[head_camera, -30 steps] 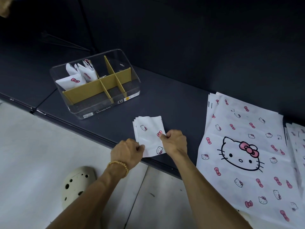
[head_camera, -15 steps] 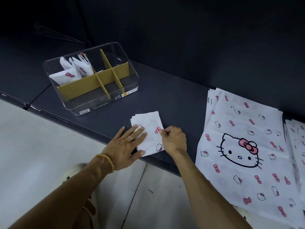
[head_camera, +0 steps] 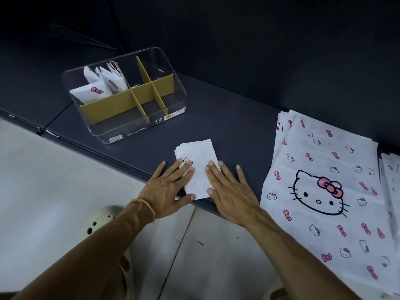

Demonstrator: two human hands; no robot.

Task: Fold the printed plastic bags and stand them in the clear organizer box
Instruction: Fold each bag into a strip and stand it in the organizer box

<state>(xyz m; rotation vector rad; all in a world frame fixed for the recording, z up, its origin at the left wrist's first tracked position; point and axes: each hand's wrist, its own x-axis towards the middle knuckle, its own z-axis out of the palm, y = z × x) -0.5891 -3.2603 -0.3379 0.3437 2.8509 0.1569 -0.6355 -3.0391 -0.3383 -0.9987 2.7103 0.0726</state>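
I have both hands flat on the folded bag (head_camera: 198,167) at the bench (head_camera: 227,118) edge, left hand (head_camera: 167,187) and right hand (head_camera: 229,189) with fingers straight, grip released, pressing to set the creases so it holds shape. The box (head_camera: 129,135) sits beyond to the left, folded bags standing in its far-left compartment; unfolded bags (head_camera: 324,180) wait to the right.

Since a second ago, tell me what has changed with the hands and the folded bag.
Both hands let go their pinches: the left hand and then the right hand opened flat, pressing the folded bag down. The bag stayed in place at the table edge; the organizer box and flat bag stack are unchanged.
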